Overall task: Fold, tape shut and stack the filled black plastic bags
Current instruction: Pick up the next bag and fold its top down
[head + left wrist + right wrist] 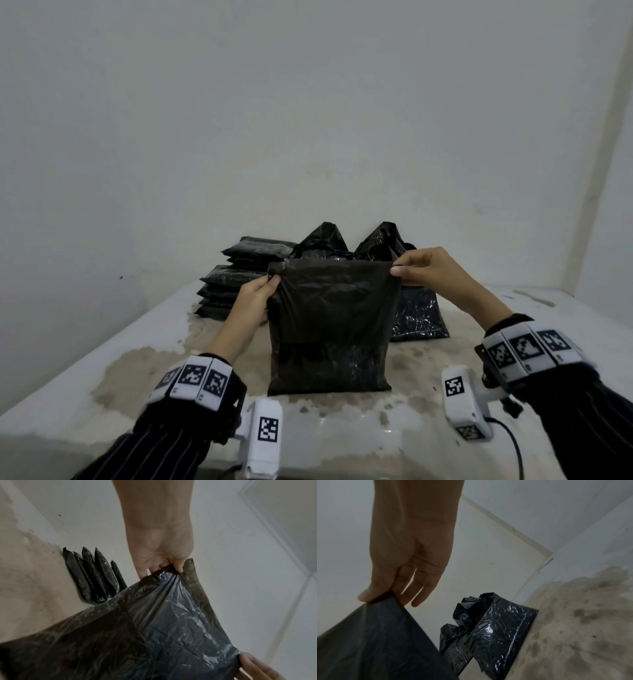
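Observation:
A filled black plastic bag (330, 325) stands upright on the stained table (102, 370), its top edge stretched flat between both hands. My left hand (263, 284) pinches the bag's top left corner, seen in the left wrist view as the left hand (168, 563) gripping crinkled plastic of the bag (154, 635). My right hand (407, 267) pinches the top right corner; in the right wrist view the right hand (385, 595) holds the bag (376, 642) between thumb and fingers. A stack of flat sealed bags (236, 274) lies at the back left.
Loose-topped filled black bags (387, 246) stand behind the held one, towards the back right, also visible as crumpled bags (488, 628). The stack of sealed bags (96, 574) shows edge-on. White walls close the table at the back and right.

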